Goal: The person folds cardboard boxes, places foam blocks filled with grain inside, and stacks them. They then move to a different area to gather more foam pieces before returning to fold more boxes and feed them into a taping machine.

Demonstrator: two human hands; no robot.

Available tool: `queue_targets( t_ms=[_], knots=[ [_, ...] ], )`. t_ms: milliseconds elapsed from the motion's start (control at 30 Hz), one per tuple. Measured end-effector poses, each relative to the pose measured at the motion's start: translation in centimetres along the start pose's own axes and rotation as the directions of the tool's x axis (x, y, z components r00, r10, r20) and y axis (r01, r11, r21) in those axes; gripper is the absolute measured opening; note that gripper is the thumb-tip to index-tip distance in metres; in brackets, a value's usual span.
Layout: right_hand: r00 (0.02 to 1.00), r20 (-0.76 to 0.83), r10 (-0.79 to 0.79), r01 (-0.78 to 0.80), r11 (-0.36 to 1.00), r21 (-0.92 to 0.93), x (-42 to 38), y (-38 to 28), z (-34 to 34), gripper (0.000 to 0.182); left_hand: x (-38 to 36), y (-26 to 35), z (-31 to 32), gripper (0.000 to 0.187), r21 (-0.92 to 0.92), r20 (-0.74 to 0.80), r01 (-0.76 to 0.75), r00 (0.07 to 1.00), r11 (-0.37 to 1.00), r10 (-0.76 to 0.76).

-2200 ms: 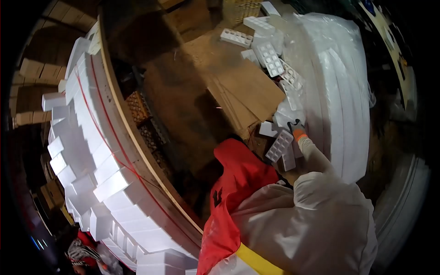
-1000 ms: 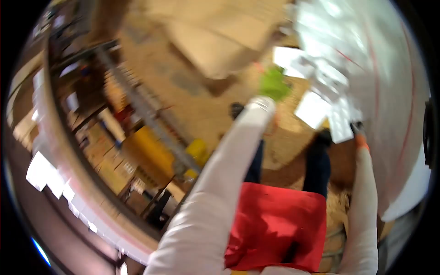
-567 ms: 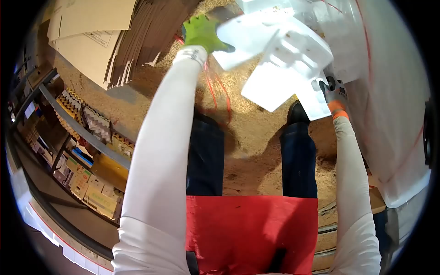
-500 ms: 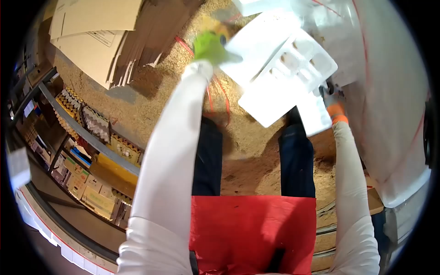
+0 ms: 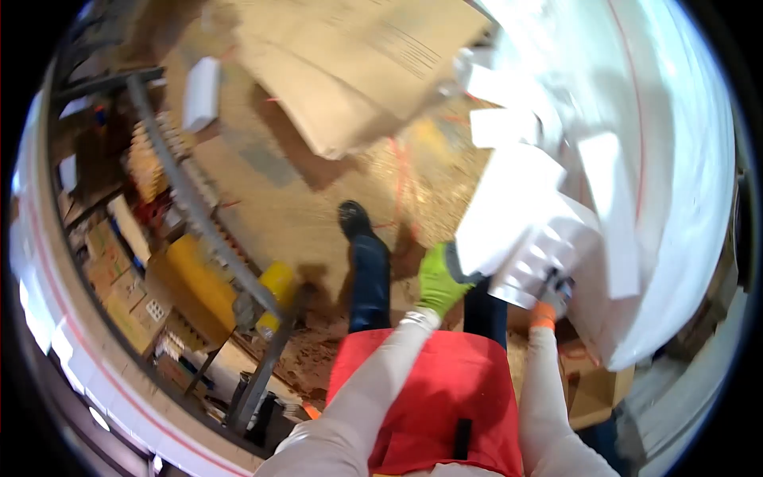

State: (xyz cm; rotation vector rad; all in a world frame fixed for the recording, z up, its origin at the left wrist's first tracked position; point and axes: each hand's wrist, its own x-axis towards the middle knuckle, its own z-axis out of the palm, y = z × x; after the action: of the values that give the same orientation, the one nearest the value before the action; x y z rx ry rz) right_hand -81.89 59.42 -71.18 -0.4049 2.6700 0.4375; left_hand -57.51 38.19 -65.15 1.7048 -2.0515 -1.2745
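Note:
My left hand point(image 5: 442, 280), in a green and grey glove, is closed on the lower left corner of a flat white foam panel point(image 5: 509, 208). My right hand point(image 5: 556, 294), in a grey glove with an orange cuff, grips the near edge of a moulded white foam tray point(image 5: 548, 253) with hollows in it. Panel and tray overlap in front of my legs. The fingertips under both pieces are hidden.
A large translucent plastic bag point(image 5: 675, 199) bulges along the right. Flat cardboard point(image 5: 358, 56) lies ahead, and more white foam pieces point(image 5: 610, 211) rest against the bag. A metal-framed rack point(image 5: 171, 175) with boxes stands left. A cardboard box point(image 5: 596, 389) sits near my right arm.
My left hand has come down and nearer my body and now holds the foam panel. The foam pieces have turned and moved right and closer. My view has swung too.

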Motion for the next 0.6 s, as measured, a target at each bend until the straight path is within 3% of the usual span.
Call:
queue_targets(
  t_ms=[33, 67, 100, 133, 167, 200, 300, 333, 367, 400, 467, 500, 533, 600],
  knots=[
    [0.951, -0.136, -0.276, 0.162, 0.825, -0.541, 0.0, 1.0, -1.5, 0.042, 0.0, 1.3, -0.8, 0.057, -0.037, 0.003, -0.008, 1.000, 0.999, 0.008],
    [0.921, -0.231, -0.314, 0.141, 0.821, -0.553, 0.0, 1.4, -3.7, 0.042, 0.3, 3.4, -2.3, 0.061, -0.116, 0.029, 0.022, 0.999, 0.993, -0.018],
    [0.941, -0.281, -0.186, 0.112, 0.960, -0.258, -0.1, 1.1, -6.4, 0.042, 0.7, 5.6, -3.9, 0.065, -0.192, 0.055, 0.055, 0.997, 0.980, -0.045],
    [0.951, -0.305, -0.049, 0.076, 0.994, 0.078, -0.2, 0.5, -9.5, 0.042, 0.8, 7.5, -4.9, 0.073, -0.209, 0.088, 0.023, 0.996, 0.978, -0.005],
    [0.948, -0.318, 0.011, 0.073, 0.965, 0.251, -0.3, 0.0, -12.5, 0.042, 1.6, 9.3, -6.2, 0.081, -0.331, 0.179, 0.049, 0.984, 0.942, 0.012],
    [0.942, -0.335, 0.032, 0.091, 0.935, 0.344, -0.5, -0.8, -15.3, 0.042, 1.7, 10.8, -6.9, 0.087, -0.369, 0.114, -0.044, 0.989, 0.928, 0.092],
    [0.920, -0.391, 0.001, 0.216, 0.833, 0.510, -1.8, -6.3, -23.9, 0.042, 1.8, 14.5, -9.1, 0.099, -0.425, 0.006, -0.173, 0.981, 0.888, 0.195],
    [0.916, -0.401, -0.025, 0.267, 0.785, 0.559, -2.4, -9.3, -26.8, 0.042, 2.2, 16.4, -13.8, 0.099, -0.488, 0.037, -0.167, 0.977, 0.857, 0.212],
    [0.909, -0.414, -0.057, 0.320, 0.732, 0.602, -3.3, -12.2, -29.5, 0.042, 2.2, 17.1, -15.8, 0.099, -0.454, -0.084, -0.250, 0.968, 0.855, 0.238],
    [0.901, -0.424, -0.094, 0.369, 0.680, 0.634, -4.4, -15.3, -32.3, 0.042, 1.8, 18.5, -22.6, 0.099, -0.502, -0.015, -0.198, 0.975, 0.842, 0.220],
    [0.878, -0.445, -0.176, 0.460, 0.567, 0.683, -7.9, -21.8, -37.6, 0.042, 0.3, 18.9, -30.4, 0.097, -0.560, -0.120, -0.175, 0.984, 0.810, 0.129],
    [0.864, -0.452, -0.222, 0.498, 0.509, 0.702, -9.9, -25.0, -39.9, 0.042, -0.3, 18.2, -32.4, 0.093, -0.492, -0.359, -0.266, 0.929, 0.829, 0.085],
    [0.845, -0.456, -0.280, 0.535, 0.442, 0.719, -13.1, -28.6, -42.5, 0.043, -2.6, 18.2, -39.6, 0.089, -0.558, -0.312, -0.178, 0.950, 0.810, -0.006],
    [0.796, -0.433, -0.423, 0.579, 0.327, 0.747, -19.5, -35.9, -46.0, 0.043, -5.9, 16.0, -49.0, 0.083, -0.490, -0.469, -0.158, 0.877, 0.857, -0.106]
  ],
)
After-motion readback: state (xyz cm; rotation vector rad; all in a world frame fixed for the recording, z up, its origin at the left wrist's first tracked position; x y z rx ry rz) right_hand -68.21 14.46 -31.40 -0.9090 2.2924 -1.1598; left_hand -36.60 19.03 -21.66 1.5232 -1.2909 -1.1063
